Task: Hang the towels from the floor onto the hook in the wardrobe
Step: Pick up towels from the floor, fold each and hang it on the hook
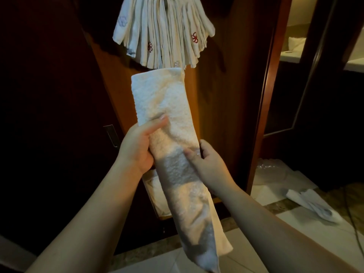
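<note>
Two bare forearms reach forward and up, and between them runs one long folded white towel, held lengthwise. Its lower end hangs close to the camera over the pale tiled floor; its upper end rises toward the wardrobe. The left hand is closed on the towel's left edge, thumb lying across the terry face. The right hand pinches the right edge a little lower, thumb on top, fingers behind. The towel carries no label or writing that can be read.

Farther right on the floor lies one crumpled white towel, with a flat pale sheet beyond it by the wardrobe's base.

Behind the held towel stands the dark wooden wardrobe. At its top a bunch of hung towels fans downward, too tightly packed to count; the hook itself is hidden. Four embroidered flower-like emblems show: two red and two pale blue. No lettering is legible.
</note>
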The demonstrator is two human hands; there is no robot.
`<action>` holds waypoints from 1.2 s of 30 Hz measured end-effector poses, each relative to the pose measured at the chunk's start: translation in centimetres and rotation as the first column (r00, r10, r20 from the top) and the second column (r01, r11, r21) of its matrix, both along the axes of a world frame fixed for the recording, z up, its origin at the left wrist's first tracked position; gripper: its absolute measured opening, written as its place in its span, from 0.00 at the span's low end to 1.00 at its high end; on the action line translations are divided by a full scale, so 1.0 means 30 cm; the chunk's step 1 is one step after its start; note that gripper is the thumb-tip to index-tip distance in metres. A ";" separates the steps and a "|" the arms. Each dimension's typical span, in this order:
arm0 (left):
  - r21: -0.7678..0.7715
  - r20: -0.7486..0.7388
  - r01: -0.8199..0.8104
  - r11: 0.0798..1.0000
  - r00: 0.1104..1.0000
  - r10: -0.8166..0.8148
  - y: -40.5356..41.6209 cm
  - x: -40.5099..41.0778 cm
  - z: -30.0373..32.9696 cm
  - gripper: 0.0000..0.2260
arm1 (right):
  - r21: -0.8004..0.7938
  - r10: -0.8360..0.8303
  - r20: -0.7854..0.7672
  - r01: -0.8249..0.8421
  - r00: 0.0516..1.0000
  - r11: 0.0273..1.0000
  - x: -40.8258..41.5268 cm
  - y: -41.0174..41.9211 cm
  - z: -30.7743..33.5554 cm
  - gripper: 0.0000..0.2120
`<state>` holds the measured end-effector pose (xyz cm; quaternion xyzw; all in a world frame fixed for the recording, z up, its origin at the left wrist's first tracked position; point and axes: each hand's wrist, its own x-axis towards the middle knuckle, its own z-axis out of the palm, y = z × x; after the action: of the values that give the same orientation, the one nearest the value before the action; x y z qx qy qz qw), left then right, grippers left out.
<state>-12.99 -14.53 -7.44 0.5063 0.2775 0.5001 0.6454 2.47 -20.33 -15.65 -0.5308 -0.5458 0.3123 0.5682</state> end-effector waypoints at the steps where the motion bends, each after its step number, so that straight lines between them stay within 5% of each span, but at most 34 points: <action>1: 0.003 -0.007 -0.004 1.000 1.000 0.004 -0.002 0.002 0.001 0.21 | -0.010 0.018 -0.012 -0.018 1.000 1.000 0.005 -0.001 0.001 0.24; 6: 0.041 -0.052 -0.095 0.995 0.994 0.097 -0.007 0.014 0.013 0.17 | -0.041 0.123 -0.111 -0.128 0.986 0.991 0.032 -0.002 -0.008 0.20; 12: -0.043 -0.004 -0.032 0.999 1.000 0.031 -0.019 0.028 0.032 0.23 | -0.054 0.153 -0.161 -0.163 0.975 0.985 0.002 -0.022 -0.032 0.30; 17: -0.179 0.137 0.197 0.964 0.975 -0.174 -0.009 0.013 0.041 0.19 | 0.029 0.135 -0.045 -0.134 0.990 0.991 0.026 -0.029 0.011 0.12; 22: -0.164 0.161 0.259 0.952 0.959 -0.233 -0.002 0.019 0.051 0.22 | -0.021 0.212 -0.209 -0.221 0.955 0.975 0.045 -0.011 -0.016 0.26; 28: -0.125 0.042 0.154 0.980 0.988 -0.150 0.003 0.024 0.080 0.24 | 0.108 0.105 -0.131 -0.091 0.986 0.990 0.071 -0.030 0.026 0.25; 33: -0.083 0.030 0.071 0.994 0.997 -0.068 0.005 0.044 0.104 0.20 | 0.195 0.009 -0.016 -0.006 1.000 0.981 0.055 -0.040 0.043 0.39; 36: -0.122 0.084 0.088 0.989 0.993 -0.078 -0.002 0.066 0.109 0.17 | 0.215 -0.021 -0.048 0.031 0.999 0.976 0.061 -0.042 0.054 0.32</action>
<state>-11.00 -14.61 -4.17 0.4557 0.2613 0.4740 0.7067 4.31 -21.57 -14.03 -0.4660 -0.5564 0.2556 0.6386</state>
